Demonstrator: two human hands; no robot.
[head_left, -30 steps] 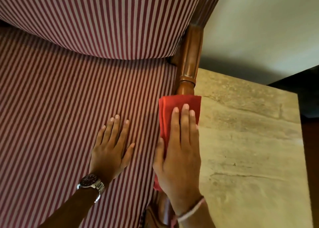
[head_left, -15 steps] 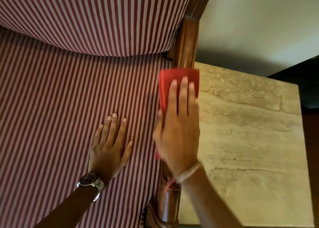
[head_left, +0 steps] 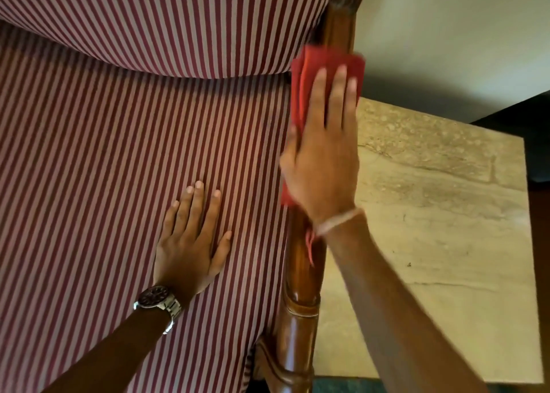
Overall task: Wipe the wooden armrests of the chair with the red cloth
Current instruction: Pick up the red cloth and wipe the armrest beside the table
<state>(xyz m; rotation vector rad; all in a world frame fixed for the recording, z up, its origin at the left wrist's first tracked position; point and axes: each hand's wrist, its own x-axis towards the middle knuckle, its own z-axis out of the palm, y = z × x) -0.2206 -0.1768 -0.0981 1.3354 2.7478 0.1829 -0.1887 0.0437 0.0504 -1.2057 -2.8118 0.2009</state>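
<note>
The red cloth (head_left: 326,65) lies on the wooden armrest (head_left: 300,279) near the chair's back corner, pressed flat under the right hand (head_left: 323,157), fingers extended together. The left hand (head_left: 189,244) rests flat and spread on the striped seat cushion (head_left: 119,169).

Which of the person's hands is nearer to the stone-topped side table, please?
Right. The right hand presses the red cloth on the armrest bordering the table; the left hand rests on the striped seat.
</note>
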